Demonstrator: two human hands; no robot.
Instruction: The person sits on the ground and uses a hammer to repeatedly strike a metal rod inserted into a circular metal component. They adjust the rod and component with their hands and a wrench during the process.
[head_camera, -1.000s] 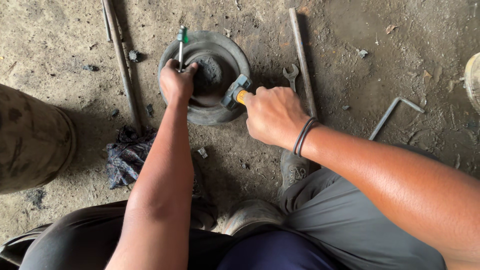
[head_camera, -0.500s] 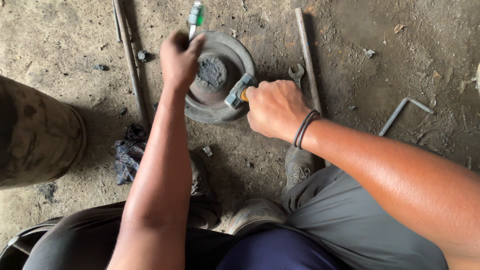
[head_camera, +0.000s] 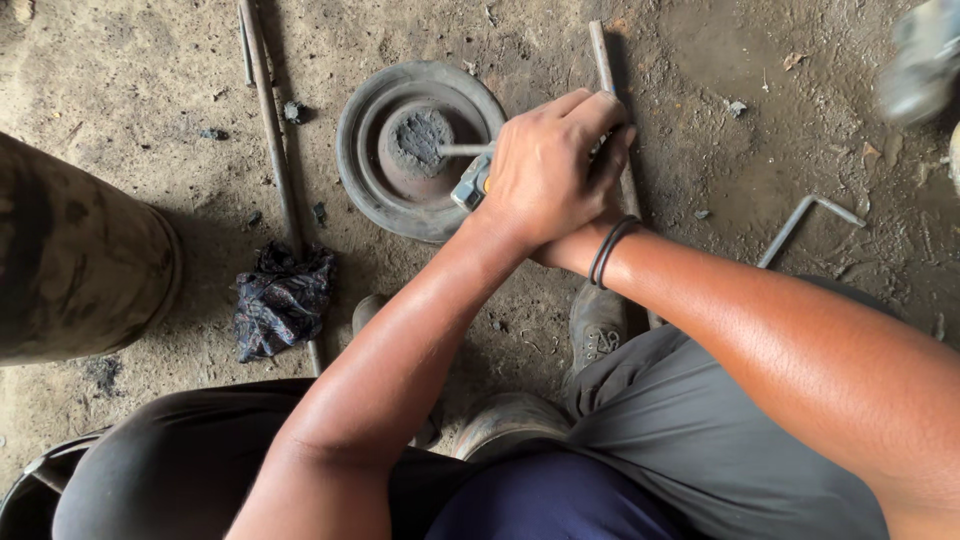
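Grey trousers & dusty shoes sit nearest the camera, person crouched over a dirt floor. Both forearms cross just past the knees. Left hand lies on top, fingers clenched round a tool handle; right hand is almost wholly hidden under it, only the wrist w/ black bands shows, so can't tell if it's closed on anything.

Tool: grey-&-yellow butt pokes out below the left fist, a thin metal shaft runs out toward the disc's middle. Prob. a screwdriver or similar, stiff & light; the grip already sits on the handle, the sensible place to hold it.

Round metal disc lies flat on the floor just beyond the hands, touching the shaft tip at its hub. Dark grey, ringed w/ raised ridges, centre caked in gritty dirt. Looks heavy, rigid, grimy & maybe slick; best lifted by the outer rim w/ both hands.

Left of it: crumpled dark rag, long thin rod running up the floor. Behind the hands another bar; to the right a bent L-shaped rod. Far left, a big dull rounded mass, unclear what.
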